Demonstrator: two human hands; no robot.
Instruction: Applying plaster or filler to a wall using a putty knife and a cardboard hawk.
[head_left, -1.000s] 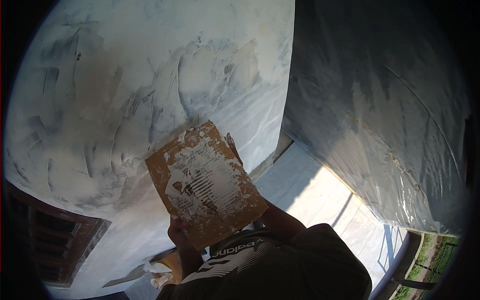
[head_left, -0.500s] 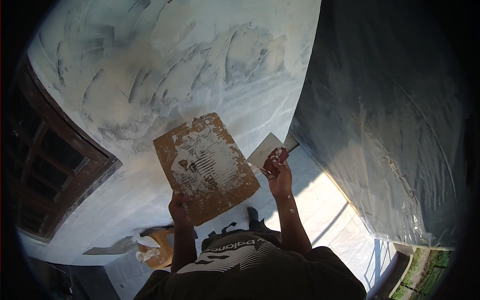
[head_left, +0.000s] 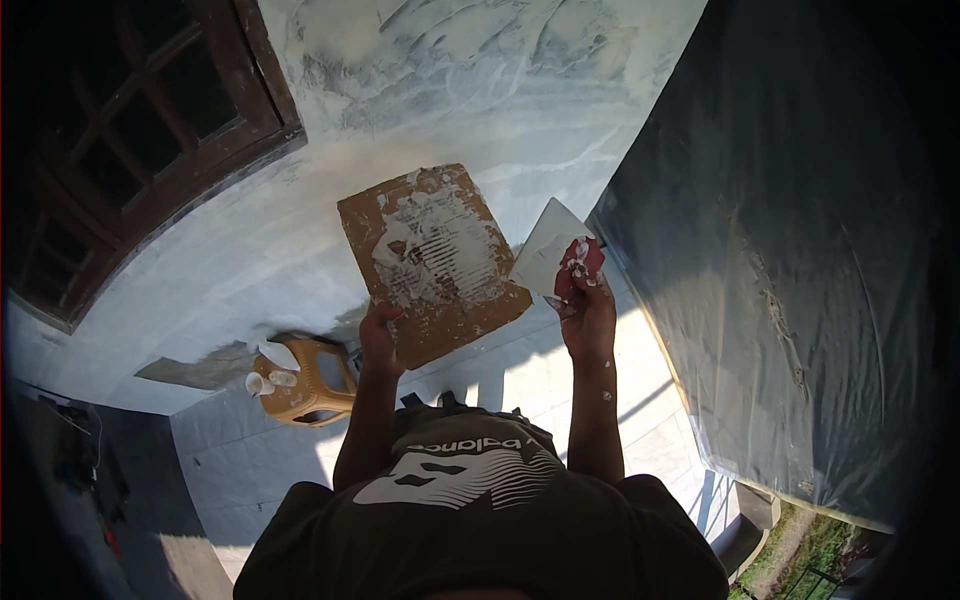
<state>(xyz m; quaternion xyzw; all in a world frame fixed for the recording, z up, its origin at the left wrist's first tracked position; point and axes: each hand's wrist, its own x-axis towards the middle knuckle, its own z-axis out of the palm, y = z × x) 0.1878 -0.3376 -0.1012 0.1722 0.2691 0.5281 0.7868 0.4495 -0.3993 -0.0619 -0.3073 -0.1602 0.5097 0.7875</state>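
My left hand (head_left: 381, 338) grips the lower left edge of a brown rectangular board (head_left: 440, 335), its thumb over the top face. White plaster-like paste (head_left: 430, 250) covers the middle of the board, with ridged lines across it. My right hand (head_left: 588, 315) is closed around a wide, flat putty knife with a pale blade (head_left: 546, 250) and a dark red handle (head_left: 583, 262). Paste is smeared over the handle and my fingers. The blade's left corner is close to the board's right edge; whether they touch I cannot tell.
Ahead stands a wall (head_left: 430, 110) with patchy coating. A brown-framed window (head_left: 150, 130) is at the left, and plastic sheeting (head_left: 770, 300) hangs at the right. On the tiled floor (head_left: 240, 460) stands an orange-brown stool (head_left: 310, 390) with cups and a white bag on it.
The view has tilted down and leftward, so more of the window, stool and floor shows. Both hands still hold the board and putty knife, which appear higher and slightly right.
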